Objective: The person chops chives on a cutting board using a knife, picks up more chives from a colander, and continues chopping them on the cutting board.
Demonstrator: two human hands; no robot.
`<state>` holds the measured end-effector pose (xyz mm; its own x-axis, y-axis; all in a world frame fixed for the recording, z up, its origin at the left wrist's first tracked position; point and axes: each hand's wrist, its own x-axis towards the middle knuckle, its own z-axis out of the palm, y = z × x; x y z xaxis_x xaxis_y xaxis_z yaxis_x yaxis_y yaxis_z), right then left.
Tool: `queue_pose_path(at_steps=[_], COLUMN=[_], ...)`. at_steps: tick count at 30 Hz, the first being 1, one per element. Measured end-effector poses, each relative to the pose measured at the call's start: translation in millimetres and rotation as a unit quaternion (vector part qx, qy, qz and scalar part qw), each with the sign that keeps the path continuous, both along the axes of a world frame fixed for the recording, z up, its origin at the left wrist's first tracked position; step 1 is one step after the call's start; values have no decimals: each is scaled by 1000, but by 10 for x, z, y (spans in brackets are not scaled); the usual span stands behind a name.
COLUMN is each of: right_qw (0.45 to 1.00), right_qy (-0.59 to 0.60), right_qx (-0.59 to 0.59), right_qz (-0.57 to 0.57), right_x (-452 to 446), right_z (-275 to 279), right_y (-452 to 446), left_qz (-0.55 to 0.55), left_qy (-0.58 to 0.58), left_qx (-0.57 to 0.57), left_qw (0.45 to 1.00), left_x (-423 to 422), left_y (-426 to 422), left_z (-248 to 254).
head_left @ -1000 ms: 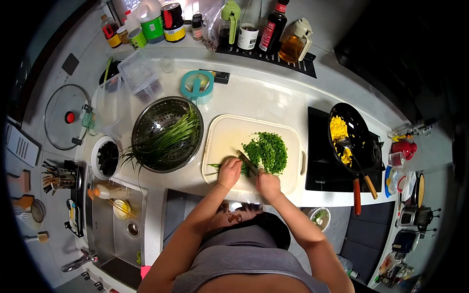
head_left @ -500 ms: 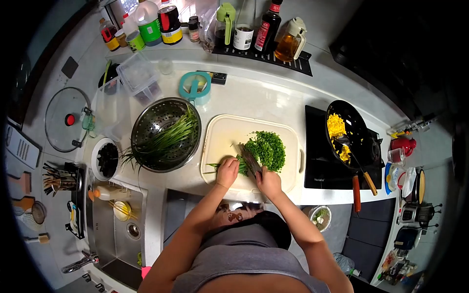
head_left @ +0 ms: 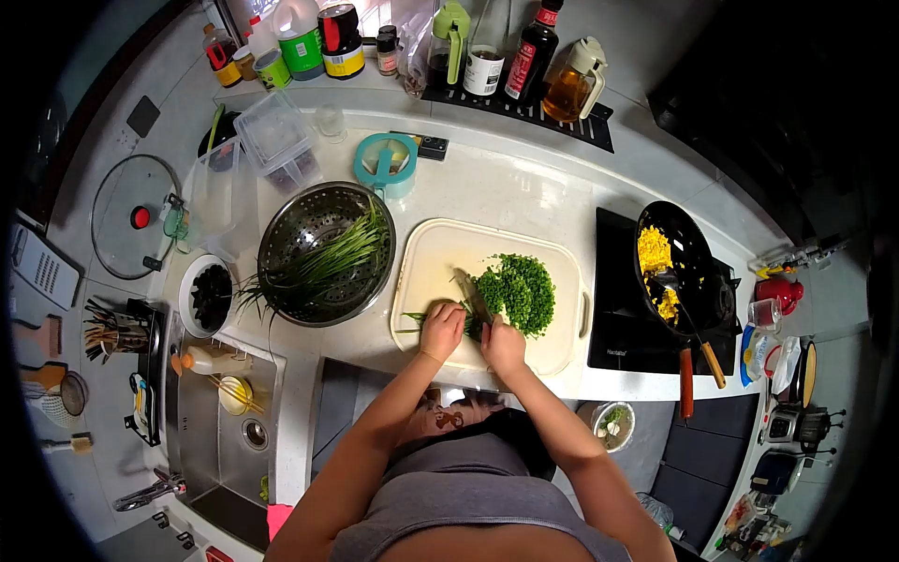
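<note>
My right hand is wrapped round the handle of a kitchen knife, its blade slanting up and left across the cutting board. Close beside the blade, my left hand has its fingers curled over a small bunch of green chives, the stalk ends poking out to the left. Right of the knife lies a heap of finely chopped chives. Long uncut chives rest in the steel colander left of the board, some hanging over its rim.
A wok with scrambled egg and a spatula stands on the hob at right. Left are a bowl of dark food, plastic containers and the sink. A teal-lidded jug stands behind; bottles line the back ledge.
The view has shifted slightly, so the counter items sit a little further right. The knife has moved left relative to the chopped heap, nearer my left hand. Both hands keep their grip.
</note>
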<state>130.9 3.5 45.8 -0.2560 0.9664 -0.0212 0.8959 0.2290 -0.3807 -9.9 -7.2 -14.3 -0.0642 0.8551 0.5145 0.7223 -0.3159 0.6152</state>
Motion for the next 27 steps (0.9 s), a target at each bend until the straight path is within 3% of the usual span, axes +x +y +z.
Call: queue_pose_path(at_steps=[3, 13, 20, 23, 27], right_qw=[994, 997, 990, 996, 999], right_qy=[95, -16, -102, -62, 40], right_qx=[18, -10, 18, 32, 10], right_qz=[-47, 69, 99, 62, -25], right_x=[73, 279, 132, -16, -86], right_z=[-51, 402, 150, -104, 6], right_y=[124, -99, -125, -37, 144], left_qz=[6, -7, 6, 5, 34], left_qy=[6, 6, -12, -10, -35], left_qx=[3, -14, -3, 0, -17], left_qw=[1000, 1000, 1000, 1000, 999], left_x=[-7, -41, -27, -28, -7], left_y=[-47, -69, -55, -55, -84], left_z=[10, -1, 0, 7, 12])
